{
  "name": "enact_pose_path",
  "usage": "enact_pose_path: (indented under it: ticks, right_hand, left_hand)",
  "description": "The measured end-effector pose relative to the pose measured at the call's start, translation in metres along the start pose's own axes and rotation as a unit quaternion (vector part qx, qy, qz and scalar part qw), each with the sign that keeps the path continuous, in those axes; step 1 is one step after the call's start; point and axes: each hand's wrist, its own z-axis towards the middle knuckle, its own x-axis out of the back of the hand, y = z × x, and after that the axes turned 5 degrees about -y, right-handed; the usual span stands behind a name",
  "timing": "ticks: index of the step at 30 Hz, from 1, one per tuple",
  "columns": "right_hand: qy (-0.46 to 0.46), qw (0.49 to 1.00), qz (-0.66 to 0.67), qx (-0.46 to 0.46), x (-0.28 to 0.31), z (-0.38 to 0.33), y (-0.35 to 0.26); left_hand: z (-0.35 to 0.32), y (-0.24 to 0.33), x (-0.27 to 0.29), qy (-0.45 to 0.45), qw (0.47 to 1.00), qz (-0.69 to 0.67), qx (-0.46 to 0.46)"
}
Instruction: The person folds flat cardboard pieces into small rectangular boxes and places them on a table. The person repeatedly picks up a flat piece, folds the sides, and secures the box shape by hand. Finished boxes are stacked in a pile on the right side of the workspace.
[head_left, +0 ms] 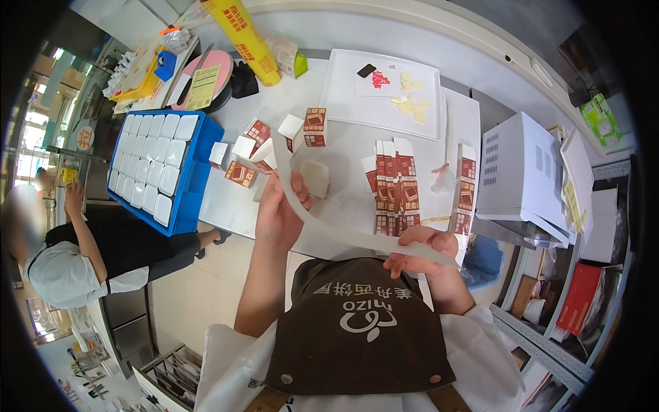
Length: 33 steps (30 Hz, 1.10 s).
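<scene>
A long, narrow whitish strip point(329, 233) hangs in a curve between my two hands above the front of the table. My left hand point(283, 209) pinches it near its upper left part. Toward the other end, my right hand point(425, 253) grips the strip with curled fingers, and a short tail sticks out past them. Behind my left hand sits a pale square tub point(316, 180), partly hidden. Just beyond are small brown-and-white cartons, among them an upright one point(316, 127) and a tilted one point(240, 174). Flattened cartons point(397, 192) lie in rows beyond my right hand.
A blue crate point(184, 199) of white-lidded tubs stands left. At the back are a yellow box-like roll point(244, 41) and a white tray point(429, 123) with yellow and red pieces. More flat cartons point(466, 189) lie beside a white appliance point(518, 172). Another person point(75, 261) stands left.
</scene>
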Motion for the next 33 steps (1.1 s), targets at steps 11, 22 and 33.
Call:
enact_pose_path:
  ticks: [11, 22, 33]
  right_hand:
    - [0.211, 0.906, -0.355, -0.094, -0.096, 0.016, -0.005]
    - [0.240, 0.744, -0.623, 0.016, -0.058, 0.049, 0.005]
    - [0.174, 0.550, -0.816, 0.043, -0.065, 0.067, 0.017]
  left_hand:
    - [-0.010, 0.015, -0.029, -0.123, 0.943, -0.302, 0.057]
    - [-0.026, 0.006, -0.036, 0.037, 0.958, 0.262, 0.109]
    - [-0.026, 0.004, -0.057, 0.062, 0.892, 0.442, 0.071]
